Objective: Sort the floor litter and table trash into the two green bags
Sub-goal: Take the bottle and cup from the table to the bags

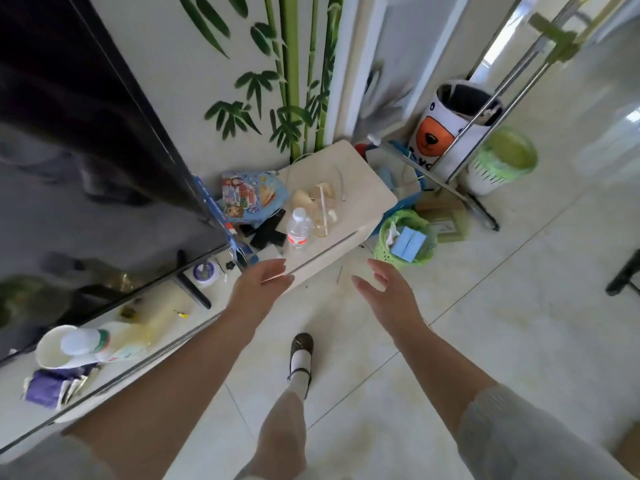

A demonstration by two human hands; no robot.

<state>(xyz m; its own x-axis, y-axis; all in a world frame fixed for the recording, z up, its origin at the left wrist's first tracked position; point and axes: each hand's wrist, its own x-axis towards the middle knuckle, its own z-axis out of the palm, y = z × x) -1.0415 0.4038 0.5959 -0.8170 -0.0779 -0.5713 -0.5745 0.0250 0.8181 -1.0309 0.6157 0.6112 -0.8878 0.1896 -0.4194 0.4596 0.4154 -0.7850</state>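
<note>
My left hand (258,284) is open, fingers spread, at the front edge of the white table (372,188). My right hand (388,292) is open over the floor, just right of it. On the table stand a clear plastic bottle (298,230), a blue snack bag (251,197), a clear cup with a straw (323,213) and pale scraps. A green-bagged basket (407,242) on the floor beside the table holds blue cards and white paper. A second green-bagged white bin (498,161) stands farther back right.
A dark TV screen (86,168) fills the left. On the shelf under it lie a white cup (55,346), a bottle and purple wrappers (48,388). A bear-print bin (450,126), mop poles and cardboard crowd the corner. My shoe (301,351) is on the tiled floor.
</note>
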